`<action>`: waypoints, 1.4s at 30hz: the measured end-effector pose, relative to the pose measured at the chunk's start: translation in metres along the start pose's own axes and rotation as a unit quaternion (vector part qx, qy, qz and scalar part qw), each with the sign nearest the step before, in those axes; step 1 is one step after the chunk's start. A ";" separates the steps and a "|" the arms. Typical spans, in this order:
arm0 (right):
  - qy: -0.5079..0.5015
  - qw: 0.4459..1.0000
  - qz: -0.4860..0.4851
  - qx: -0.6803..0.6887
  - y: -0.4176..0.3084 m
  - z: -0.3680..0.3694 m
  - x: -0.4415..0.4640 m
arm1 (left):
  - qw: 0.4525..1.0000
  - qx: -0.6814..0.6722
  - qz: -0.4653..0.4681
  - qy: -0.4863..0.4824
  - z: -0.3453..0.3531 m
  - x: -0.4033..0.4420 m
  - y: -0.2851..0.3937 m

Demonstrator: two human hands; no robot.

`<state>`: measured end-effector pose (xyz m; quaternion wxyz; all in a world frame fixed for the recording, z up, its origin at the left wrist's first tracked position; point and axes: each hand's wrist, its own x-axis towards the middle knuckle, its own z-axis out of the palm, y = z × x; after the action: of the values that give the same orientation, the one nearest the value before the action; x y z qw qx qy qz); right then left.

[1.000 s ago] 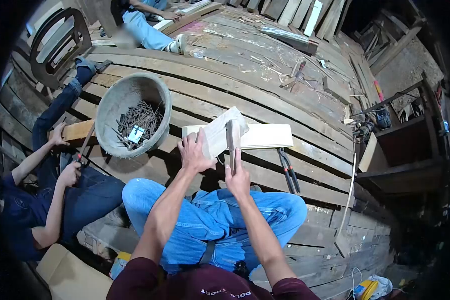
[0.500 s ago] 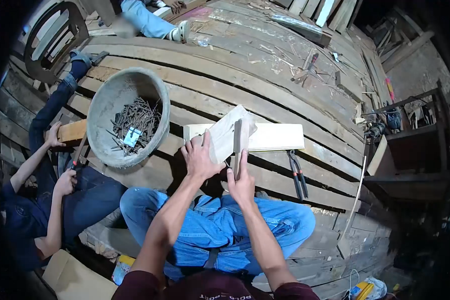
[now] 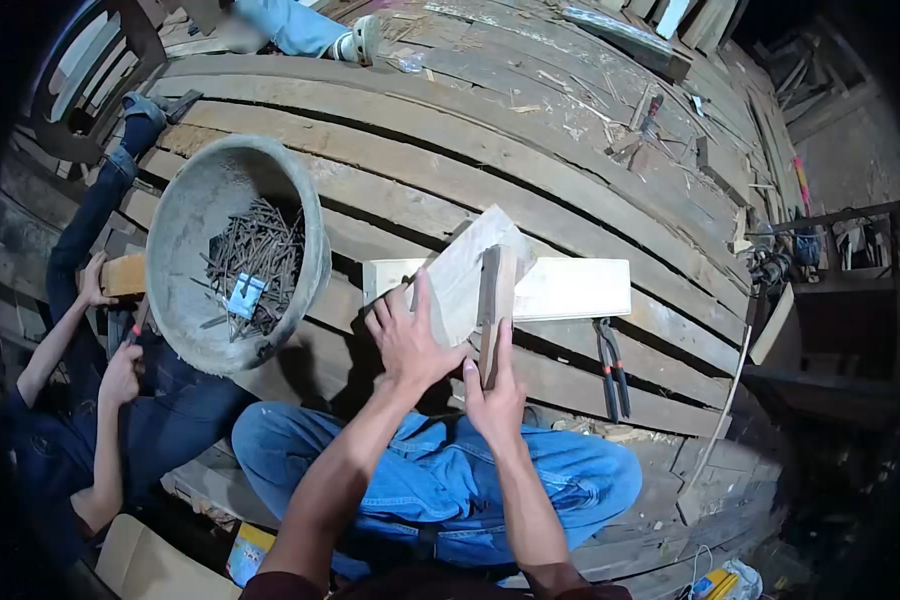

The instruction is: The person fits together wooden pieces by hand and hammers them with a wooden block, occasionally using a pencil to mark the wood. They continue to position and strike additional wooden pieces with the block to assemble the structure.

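My left hand [image 3: 410, 335] presses on the lower left part of a pale flat board [image 3: 460, 285], its fingers wrapped over the edge. My right hand [image 3: 495, 392] grips the lower end of a narrow wooden strip [image 3: 498, 300] that stands against the right side of that board. Under both lies a cream-coloured plank [image 3: 580, 288], lying crosswise on the slats. Black pincers [image 3: 613, 370] with red on the handles rest just below the plank's right end. To the left of my hands a grey bucket [image 3: 175, 260] holds many rusty nails [image 3: 260, 250] and a small light-blue box [image 3: 246, 296].
A co-worker [image 3: 100, 430] sits at the left, one hand on a wooden block [image 3: 123, 276], the other around a tool handle. Another person's leg [image 3: 300, 25] shows at the top. A dark shelf [image 3: 820, 370] stands at the right; wood scraps litter the floor behind.
The view has shifted closer and tilted, so the bucket, plank and pincers appear larger and lower. Both hands keep their holds on the board and the strip.
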<state>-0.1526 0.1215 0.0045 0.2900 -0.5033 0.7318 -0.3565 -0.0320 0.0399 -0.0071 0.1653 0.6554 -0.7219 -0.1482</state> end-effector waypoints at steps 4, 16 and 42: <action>-0.005 1.000 0.009 -0.013 -0.001 -0.002 0.001 | 1.000 0.014 -0.016 -0.012 0.001 0.001 0.003; 0.040 0.983 -0.084 -0.155 0.013 -0.013 -0.014 | 0.996 -0.008 0.010 -0.088 -0.012 0.000 -0.003; 0.164 0.952 -0.259 -0.017 -0.020 -0.015 -0.065 | 0.999 -0.047 -0.010 0.012 -0.007 -0.051 -0.054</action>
<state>-0.1326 0.1812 0.0335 0.0556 -0.6149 0.6196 -0.4846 0.0243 0.0854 -0.0260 0.2028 0.6560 -0.7054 -0.1756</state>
